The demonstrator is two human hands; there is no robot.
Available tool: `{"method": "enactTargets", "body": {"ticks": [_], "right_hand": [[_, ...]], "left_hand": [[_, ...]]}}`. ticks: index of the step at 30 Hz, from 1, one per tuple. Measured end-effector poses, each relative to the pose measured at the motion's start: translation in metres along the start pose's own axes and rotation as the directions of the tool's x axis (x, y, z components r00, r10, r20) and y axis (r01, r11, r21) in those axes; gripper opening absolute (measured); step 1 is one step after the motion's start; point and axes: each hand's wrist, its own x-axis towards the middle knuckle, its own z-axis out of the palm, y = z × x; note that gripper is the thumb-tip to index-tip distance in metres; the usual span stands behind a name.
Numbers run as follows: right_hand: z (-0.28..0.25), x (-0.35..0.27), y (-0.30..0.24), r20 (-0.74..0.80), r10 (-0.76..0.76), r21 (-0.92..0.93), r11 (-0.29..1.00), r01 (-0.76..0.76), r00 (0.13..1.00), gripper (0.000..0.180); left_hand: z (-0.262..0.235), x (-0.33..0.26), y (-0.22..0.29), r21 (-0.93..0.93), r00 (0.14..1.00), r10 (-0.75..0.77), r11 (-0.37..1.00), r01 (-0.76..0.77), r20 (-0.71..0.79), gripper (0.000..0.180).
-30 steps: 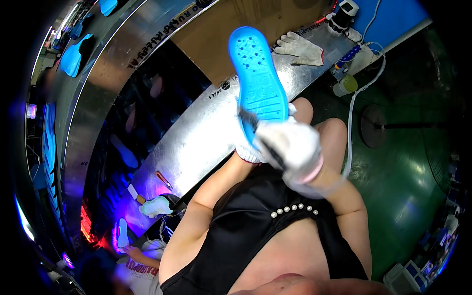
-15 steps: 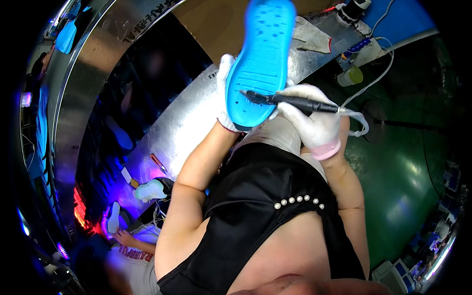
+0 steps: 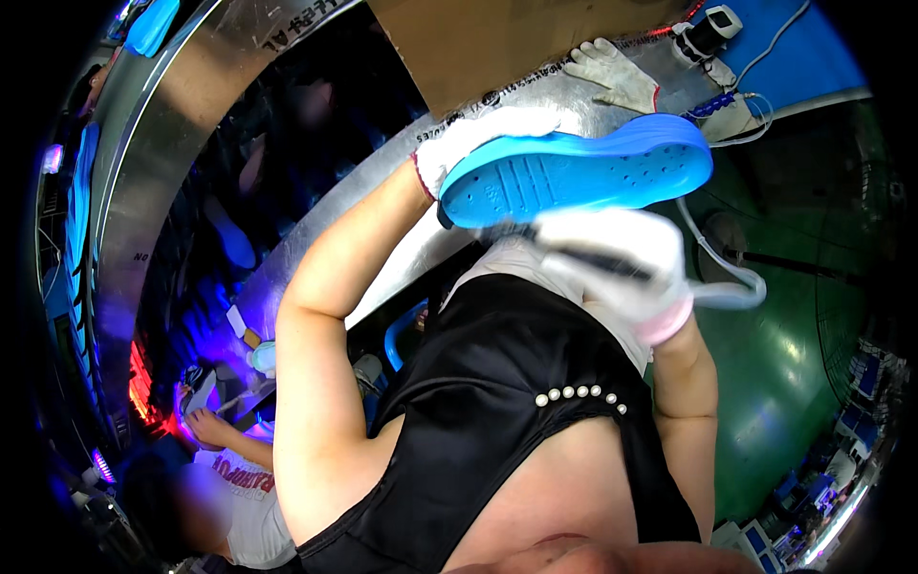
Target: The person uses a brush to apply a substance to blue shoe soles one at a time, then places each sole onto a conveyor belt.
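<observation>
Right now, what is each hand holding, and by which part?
Left hand grips the blue shoe sole at one end. Right hand holds a dark pen-like tool along its shaft.

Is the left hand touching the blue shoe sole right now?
Touching. The head view shows the gloved left hand gripping one end of the blue shoe sole.

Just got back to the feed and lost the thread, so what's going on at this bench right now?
A person in white gloves holds a bright blue shoe sole up in front of them, underside showing. The left hand has its grip on one end of the sole. The right hand, blurred, holds a dark pen-like tool with a pale cord just under the sole. A spare glove lies on the metal bench. Another person works at lower left under blue light.
</observation>
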Motion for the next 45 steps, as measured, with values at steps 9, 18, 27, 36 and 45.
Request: {"method": "enactTargets", "body": {"ticks": [9, 18, 27, 36, 45], "right_hand": [[-0.009, -0.001, 0.013, -0.064, -0.051, -0.165, 0.985, 0.039, 0.997, 0.022], [-0.018, -0.003, 0.013, -0.039, -0.149, -0.244, 0.96, 0.135, 0.988, 0.024], [0.0, 0.001, -0.006, 0.205, -0.125, -0.305, 0.934, 0.185, 0.971, 0.024], [-0.02, -0.007, -0.013, 0.247, -0.146, -0.457, 0.854, 0.248, 0.958, 0.021], [-0.031, -0.001, -0.018, 0.131, -0.172, -0.505, 0.836, 0.215, 0.976, 0.022]], "left_hand": [[0.05, -0.01, 0.062, -0.293, 0.87, -0.413, 0.896, 0.334, -0.268, 0.046], [-0.019, -0.013, 0.022, 0.599, 0.73, 0.537, 0.439, -0.67, 0.423, 0.069], [-0.017, -0.004, 0.017, 0.548, 0.793, 0.489, 0.575, -0.607, 0.364, 0.057], [-0.023, -0.022, 0.03, 0.682, 0.767, 0.496, 0.394, -0.616, 0.406, 0.067], [-0.031, -0.025, 0.048, 0.717, 0.6, 0.603, 0.064, -0.694, 0.526, 0.081]]}}
